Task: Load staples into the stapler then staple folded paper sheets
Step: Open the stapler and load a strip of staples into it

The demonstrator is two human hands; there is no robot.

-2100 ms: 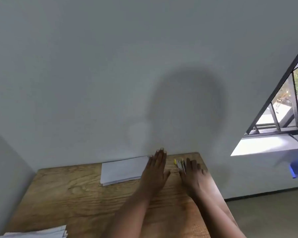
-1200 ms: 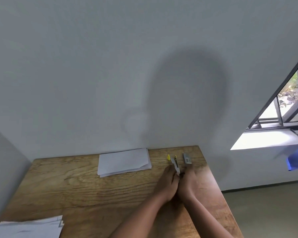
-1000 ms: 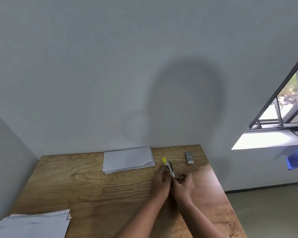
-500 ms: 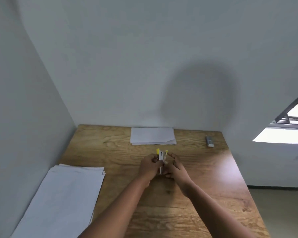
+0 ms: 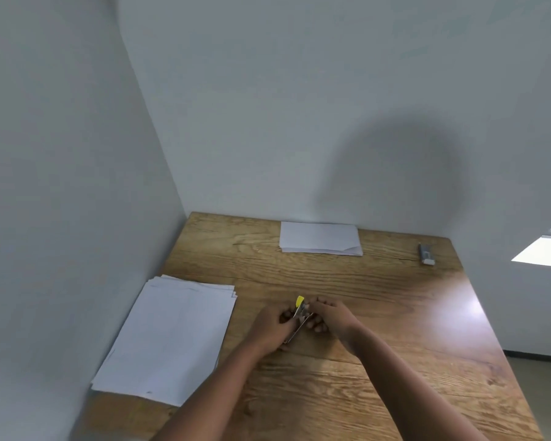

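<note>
Closest to us, two bare forearms reach in from the bottom edge and meet over the middle of the wooden table [image 5: 395, 313]. Our left hand [image 5: 269, 326] has its fingers curled in and closed around the near side of the stapler [image 5: 299, 316], while our right hand [image 5: 331, 315] comes in from the other side, its fingers pinched together on the top part. The stapler sits between the two hands, just above the tabletop or touching it, we cannot tell which; it is small, metal, with a yellow tip poking up at the far end, and a thin metal arm angles down toward us below the left hand, so it looks hinged apart. Whether any staples are in it we cannot make out. Off to our left, a loose stack of flat white sheets [image 5: 169, 338] lies along the wall side of the table, edges fanned a little at the far end. Further back, near the rear wall, a folded stack of paper [image 5: 320, 238] rests flat, well apart from the hands. At the far right corner sits a small grey staple box [image 5: 426, 253], alone near the table edge. Beyond it, a shadow falls across the pale wall.
</note>
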